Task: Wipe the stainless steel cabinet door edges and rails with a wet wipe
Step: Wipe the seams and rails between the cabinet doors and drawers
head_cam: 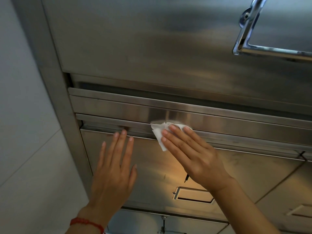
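Nearest the camera, a red string bracelet [87, 222] circles the left wrist at the bottom edge. Above it the left hand [113, 169] lies flat on the steel lower door [152, 174], fingers straight and spread, holding nothing; its fingertips [124, 132] reach the top edge of that door, just under the rail [244, 130]. To the right, the right hand [190, 154] also lies flat with straight fingers, pressing a crumpled white wet wipe [159, 132] against the rail. The wipe sits on the rail a little right of the left hand's fingertips; one corner hangs down from the rail onto the door face, and most of the rest is hidden under the fingers.

Below the rail and under the right wrist, a recessed handle [194, 195] is set into the lower door, with a small dark keyhole [186, 178] just above it. Above the rail runs a second, wider steel band [118, 107], and over that a dark gap. Farther up from the rail is the large upper door [143, 39], with a shiny chrome handle [244, 39] at its right side. Left of the rail stands the cabinet's upright frame [55, 81], and beyond it a pale tiled wall [20, 115]
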